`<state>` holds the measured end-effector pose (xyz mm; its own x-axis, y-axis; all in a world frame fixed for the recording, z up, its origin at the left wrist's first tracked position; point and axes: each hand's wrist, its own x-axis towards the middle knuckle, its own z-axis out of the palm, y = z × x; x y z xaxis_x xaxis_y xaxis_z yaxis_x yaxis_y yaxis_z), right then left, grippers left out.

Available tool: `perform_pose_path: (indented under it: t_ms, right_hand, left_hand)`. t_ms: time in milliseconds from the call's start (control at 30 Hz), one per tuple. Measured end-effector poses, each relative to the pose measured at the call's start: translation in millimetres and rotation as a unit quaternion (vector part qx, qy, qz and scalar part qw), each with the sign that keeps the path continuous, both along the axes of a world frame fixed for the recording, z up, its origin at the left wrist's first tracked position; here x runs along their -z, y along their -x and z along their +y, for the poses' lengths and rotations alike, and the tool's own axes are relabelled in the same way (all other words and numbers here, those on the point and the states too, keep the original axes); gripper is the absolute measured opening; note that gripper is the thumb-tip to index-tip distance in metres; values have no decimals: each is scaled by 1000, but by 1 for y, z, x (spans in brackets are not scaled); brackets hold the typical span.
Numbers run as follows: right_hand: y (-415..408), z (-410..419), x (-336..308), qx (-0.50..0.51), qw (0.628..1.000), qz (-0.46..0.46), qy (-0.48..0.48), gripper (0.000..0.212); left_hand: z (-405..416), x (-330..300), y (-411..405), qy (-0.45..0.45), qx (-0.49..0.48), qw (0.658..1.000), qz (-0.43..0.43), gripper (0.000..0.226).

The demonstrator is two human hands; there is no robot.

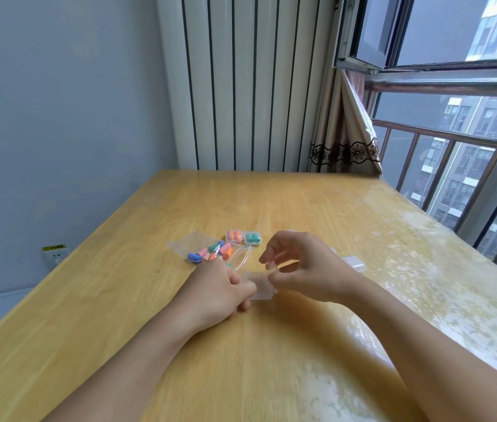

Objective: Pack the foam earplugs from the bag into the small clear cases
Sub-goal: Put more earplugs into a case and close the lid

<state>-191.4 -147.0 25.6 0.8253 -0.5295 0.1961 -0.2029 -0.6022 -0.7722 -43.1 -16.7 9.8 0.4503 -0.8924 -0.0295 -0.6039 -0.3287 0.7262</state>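
Observation:
A clear plastic bag [194, 243] lies on the wooden table [302, 202] with several coloured foam earplugs [210, 252] in and around its mouth. Behind it stand two shut clear cases, one with orange earplugs [234, 236] and one with teal earplugs [252, 238]. Between my hands lies a small clear case [258, 284], its lid up. My left hand [216, 292] grips its left edge with curled fingers. My right hand [302, 264] pinches its right side, the other fingers spread above it. What is inside this case is too blurred to tell.
More clear cases [353, 261] lie to the right, partly hidden behind my right hand. A radiator [241, 86] and curtain [344, 141] stand behind the table, a railed window [454, 147] runs along the right, and a wall socket [55, 257] sits low on the left.

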Motion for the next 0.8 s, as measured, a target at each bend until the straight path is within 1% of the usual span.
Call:
perform_pose_path:
  t_ms: [67,133,233,267,300,400,467,500,533,567,600,633,667,700,733,800]
  right_hand:
    - [1,-4,2,5,999,-11,-36,18]
    - [2,-11,6,10,994,-22,-104,19]
    - [7,-20,11,4,963,-32,-269,26]
    - [7,-21,13,3,955,-31,-296,27]
    - [6,-22,14,4,953,-35,-302,25]
    - [1,-17,14,2,961,-81,-265,21]
    - [-4,-11,13,-16,965,-113,-234,20]
    - [-7,-8,12,-19,965,-131,-228,16]
    - [-10,-4,12,-6,963,-150,-224,13]
    - [-13,-3,14,23,962,-165,-217,13]
    - [-15,-4,17,61,963,-170,-201,17]
    - [-17,-8,21,96,966,-163,-176,20]
    - [-19,-11,25,119,970,-147,-152,21]
    - [-21,-14,29,130,973,-132,-136,20]
    - [-23,-18,32,134,975,-120,-130,18]
    - [-29,-24,34,129,983,-84,-103,17]
  left_hand:
    - [-1,3,-1,0,-16,1000,-18,27]
    - [-3,5,-2,-5,-24,1000,-18,25]
    - [-3,5,-2,-8,-23,1000,-13,26]
    - [-3,4,-1,-7,-21,1000,-16,26]
    - [-2,4,-1,-4,-21,999,-24,26]
    - [-1,3,-2,13,-13,1000,-22,35]
    - [1,-1,-2,27,-8,1000,10,41]
    - [1,-4,-3,44,-21,999,24,40]
    - [0,-7,-7,71,-53,996,26,38]
    - [0,-10,-14,112,-104,988,16,33]
    - [0,-13,-24,156,-165,974,-5,27]
    - [1,-16,-34,184,-222,957,-29,21]
    - [4,-18,-43,189,-261,945,-52,16]
    - [5,-17,-50,174,-281,941,-72,18]
    - [5,-13,-55,150,-277,946,-82,23]
    - [1,-4,-58,125,-233,961,-78,17]
